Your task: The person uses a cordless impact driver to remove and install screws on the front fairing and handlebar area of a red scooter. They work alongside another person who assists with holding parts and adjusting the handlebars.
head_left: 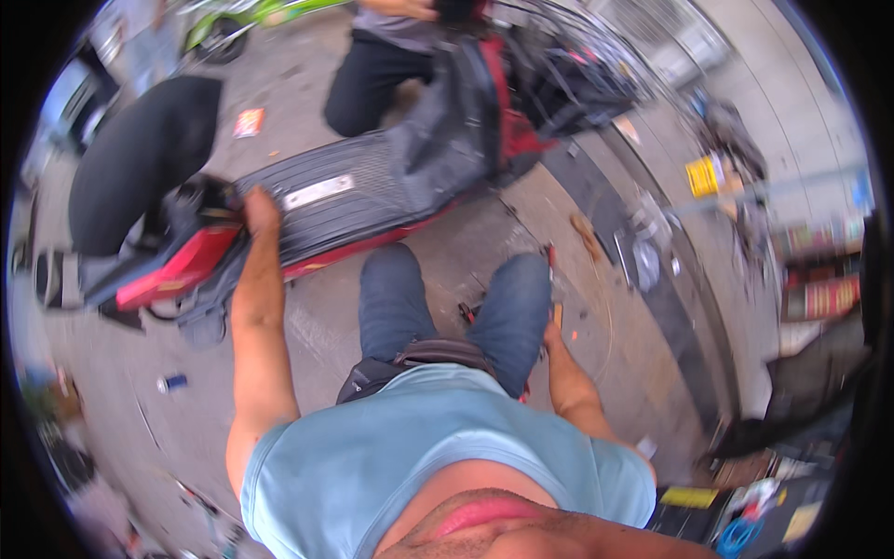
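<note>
A red and dark grey scooter (326,186) lies across the upper middle of the head view, its black seat (140,158) at the left and its footboard (363,163) in the middle. My left hand (261,207) grips the footboard's end beside the red panel (186,265) below the seat, fingers curled over it. Beside my right thigh, my right hand (554,335) is closed around something slim, partly hidden by my leg, that I cannot make out. Red and black tools (470,312) lie on the floor by my knees. The picture is blurred.
Another person (363,84) kneels beyond the scooter; someone stands (149,47) at upper left. A green vehicle (233,23) is behind. At right lie a dark floor strip (675,359), a yellow package (703,175) and clutter. A small can (172,382) lies at left; more items (736,526) sit at lower right.
</note>
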`<state>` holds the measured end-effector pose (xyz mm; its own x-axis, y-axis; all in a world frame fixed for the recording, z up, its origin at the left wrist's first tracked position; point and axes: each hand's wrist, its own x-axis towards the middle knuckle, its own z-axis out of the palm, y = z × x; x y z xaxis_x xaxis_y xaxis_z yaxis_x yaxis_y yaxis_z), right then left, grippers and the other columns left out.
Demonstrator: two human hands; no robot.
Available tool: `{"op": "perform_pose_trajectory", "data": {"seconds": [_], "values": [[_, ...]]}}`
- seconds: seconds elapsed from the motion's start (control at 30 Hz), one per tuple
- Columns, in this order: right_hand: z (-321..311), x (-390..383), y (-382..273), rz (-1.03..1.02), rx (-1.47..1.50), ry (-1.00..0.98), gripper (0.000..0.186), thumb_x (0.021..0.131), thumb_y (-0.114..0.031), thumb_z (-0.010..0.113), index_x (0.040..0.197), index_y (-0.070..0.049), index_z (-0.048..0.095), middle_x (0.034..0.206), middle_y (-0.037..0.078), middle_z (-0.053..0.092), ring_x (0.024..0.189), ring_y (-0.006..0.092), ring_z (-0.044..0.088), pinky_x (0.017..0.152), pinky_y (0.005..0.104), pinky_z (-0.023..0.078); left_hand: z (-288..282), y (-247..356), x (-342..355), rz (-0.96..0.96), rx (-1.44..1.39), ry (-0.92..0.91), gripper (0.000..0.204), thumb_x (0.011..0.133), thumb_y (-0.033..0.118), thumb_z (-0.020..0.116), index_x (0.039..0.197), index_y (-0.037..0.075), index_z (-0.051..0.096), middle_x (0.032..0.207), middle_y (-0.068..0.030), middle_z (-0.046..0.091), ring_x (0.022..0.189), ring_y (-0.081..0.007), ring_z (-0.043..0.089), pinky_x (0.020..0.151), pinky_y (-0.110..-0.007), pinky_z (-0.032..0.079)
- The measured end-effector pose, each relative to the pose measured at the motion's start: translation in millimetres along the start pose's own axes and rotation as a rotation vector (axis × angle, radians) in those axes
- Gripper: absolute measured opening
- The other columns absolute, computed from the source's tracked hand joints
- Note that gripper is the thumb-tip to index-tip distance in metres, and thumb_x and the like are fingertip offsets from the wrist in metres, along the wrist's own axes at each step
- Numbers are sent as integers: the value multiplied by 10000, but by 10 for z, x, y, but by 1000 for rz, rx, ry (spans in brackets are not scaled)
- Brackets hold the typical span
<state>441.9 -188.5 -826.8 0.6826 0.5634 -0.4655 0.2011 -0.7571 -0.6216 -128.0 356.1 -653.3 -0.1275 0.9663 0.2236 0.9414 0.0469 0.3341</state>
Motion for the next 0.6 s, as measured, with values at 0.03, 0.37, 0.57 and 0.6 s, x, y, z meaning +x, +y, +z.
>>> {"op": "perform_pose_trajectory", "data": {"seconds": [0.03,0.37,0.57,0.6], "values": [[-292,-80,91,20,-71,37,625,849,-340,714,1367,-42,529,1226,195,655,1115,302,627,955,384,494,-27,150,140,-4,66,-21,143,953,95,537,997,11,643,989,-211,690,946,-377,693,826,-494,561],[-638,-774,-427,171,-237,-36,807,770,-351,789,1432,-27,461,1387,198,576,1285,311,557,1045,384,452,146,-205,225,63,279,-191,190,877,140,610,937,5,730,1042,-247,711,984,-397,705,852,-471,578],[-459,-487,-3,130,25,115,668,783,-273,779,1355,-42,524,1343,196,597,1222,325,594,1022,418,473,-88,-77,461,262,472,-248,273,857,192,631,970,-44,707,1063,-266,695,1028,-432,671,901,-527,537],[-362,-388,108,241,-114,76,639,778,-219,758,1356,-65,533,1322,194,605,1203,335,601,1014,430,481,-63,-183,464,302,511,-257,294,861,205,628,984,-53,698,1057,-265,695,1026,-427,670,897,-534,533]]}}
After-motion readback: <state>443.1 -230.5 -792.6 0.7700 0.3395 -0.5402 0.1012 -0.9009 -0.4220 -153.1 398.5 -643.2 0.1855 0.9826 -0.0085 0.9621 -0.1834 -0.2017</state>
